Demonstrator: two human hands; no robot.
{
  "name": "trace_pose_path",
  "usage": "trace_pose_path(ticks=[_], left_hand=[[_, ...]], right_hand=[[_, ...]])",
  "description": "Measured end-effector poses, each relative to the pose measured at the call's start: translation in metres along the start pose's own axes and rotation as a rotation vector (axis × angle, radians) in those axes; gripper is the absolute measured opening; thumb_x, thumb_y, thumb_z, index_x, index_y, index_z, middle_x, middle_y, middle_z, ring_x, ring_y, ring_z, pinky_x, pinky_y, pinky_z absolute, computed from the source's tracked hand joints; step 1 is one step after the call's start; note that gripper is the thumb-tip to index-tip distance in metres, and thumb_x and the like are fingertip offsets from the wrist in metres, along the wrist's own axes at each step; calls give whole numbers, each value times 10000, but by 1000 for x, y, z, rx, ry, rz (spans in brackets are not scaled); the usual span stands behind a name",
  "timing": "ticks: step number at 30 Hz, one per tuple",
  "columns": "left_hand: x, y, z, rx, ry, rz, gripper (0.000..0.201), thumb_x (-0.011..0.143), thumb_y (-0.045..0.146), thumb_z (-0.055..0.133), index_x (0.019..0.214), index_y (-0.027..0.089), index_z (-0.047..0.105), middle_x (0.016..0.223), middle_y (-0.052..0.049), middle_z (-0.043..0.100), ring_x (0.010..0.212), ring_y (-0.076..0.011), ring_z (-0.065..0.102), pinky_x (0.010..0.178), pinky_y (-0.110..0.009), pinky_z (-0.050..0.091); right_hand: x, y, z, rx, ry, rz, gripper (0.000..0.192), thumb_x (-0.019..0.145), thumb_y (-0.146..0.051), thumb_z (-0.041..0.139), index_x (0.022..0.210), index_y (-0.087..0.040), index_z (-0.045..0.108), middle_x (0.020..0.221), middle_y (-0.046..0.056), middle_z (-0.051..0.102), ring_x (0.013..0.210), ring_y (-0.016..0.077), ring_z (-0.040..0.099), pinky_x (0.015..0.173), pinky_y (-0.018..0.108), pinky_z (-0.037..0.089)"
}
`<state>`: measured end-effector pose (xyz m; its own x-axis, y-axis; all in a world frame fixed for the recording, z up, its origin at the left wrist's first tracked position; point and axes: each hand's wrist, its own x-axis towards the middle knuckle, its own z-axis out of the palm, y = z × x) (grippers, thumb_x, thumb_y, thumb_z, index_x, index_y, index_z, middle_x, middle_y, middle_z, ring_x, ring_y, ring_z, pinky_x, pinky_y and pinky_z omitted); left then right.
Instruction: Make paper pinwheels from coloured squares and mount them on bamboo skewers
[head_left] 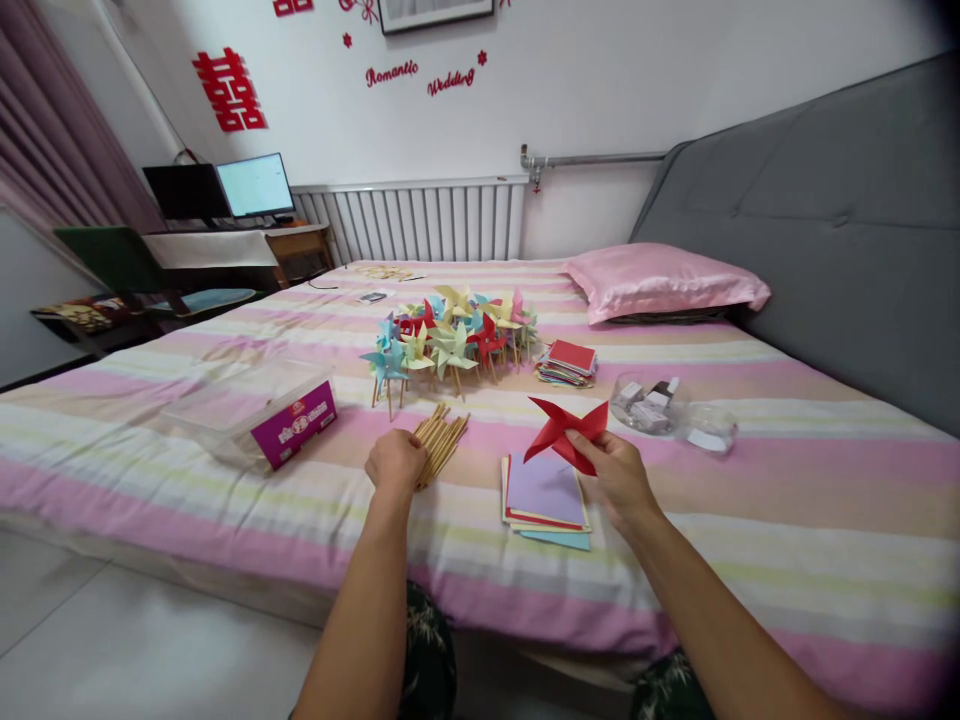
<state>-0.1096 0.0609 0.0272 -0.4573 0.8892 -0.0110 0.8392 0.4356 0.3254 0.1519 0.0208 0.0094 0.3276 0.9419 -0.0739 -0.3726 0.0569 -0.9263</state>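
My right hand pinches a red paper pinwheel between thumb and fingers, above a stack of coloured paper squares with a lilac sheet on top. Beside it to the left, a loose pile of thin wooden sticks lies on the bed. At the pile's left edge, my left hand is closed, its fingertips at a stick and partly hidden. Behind the sticks stands a cluster of finished pinwheels in blue, yellow, red and pink, mounted on sticks.
A clear plastic box with a purple label sits on the left of the striped bed. Another paper stack lies right of the pinwheels, near a clear round container with small boxes. Farther back rests a pink pillow.
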Motion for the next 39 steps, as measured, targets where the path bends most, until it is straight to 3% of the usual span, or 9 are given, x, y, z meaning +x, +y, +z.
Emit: trace_pose_path(ticks=[9, 19, 26, 34, 39], left_hand=[[4, 8, 10, 17, -5, -19, 215, 656, 315, 634, 835, 225, 711, 932, -132, 713, 897, -308, 647, 669, -337, 450], [6, 16, 16, -2, 16, -26, 384, 671, 509, 625, 880, 197, 707, 940, -157, 710, 887, -318, 653, 656, -340, 448], [10, 18, 21, -17, 43, 5, 359, 703, 481, 611, 877, 184, 712, 939, -168, 711, 901, -323, 648, 668, -345, 444], [8, 21, 18, -111, 88, 21, 214, 710, 264, 607, 868, 208, 741, 879, -146, 725, 859, -321, 652, 675, -363, 443], [3, 20, 9, -264, 124, 53, 248, 730, 308, 599, 874, 169, 746, 889, -167, 719, 878, -351, 635, 712, -407, 453]], right_hand=[[-4, 0, 3, -37, -20, -2, 322, 536, -321, 810, 746, -115, 679, 688, 29, 701, 651, 170, 659, 603, 266, 530], [-4, 0, 3, -25, -24, -2, 365, 505, -349, 826, 737, -115, 669, 659, 24, 695, 628, 174, 653, 600, 281, 530], [-3, 1, 1, -15, -59, 7, 365, 542, -356, 810, 787, -118, 680, 639, 18, 687, 639, 171, 653, 624, 270, 522], [-4, 0, 2, -10, -60, 1, 362, 540, -359, 811, 773, -114, 682, 677, 28, 699, 658, 170, 651, 626, 265, 515], [-4, 0, 2, -9, -74, -5, 353, 549, -361, 808, 770, -119, 678, 656, 23, 690, 656, 176, 652, 633, 278, 522]])
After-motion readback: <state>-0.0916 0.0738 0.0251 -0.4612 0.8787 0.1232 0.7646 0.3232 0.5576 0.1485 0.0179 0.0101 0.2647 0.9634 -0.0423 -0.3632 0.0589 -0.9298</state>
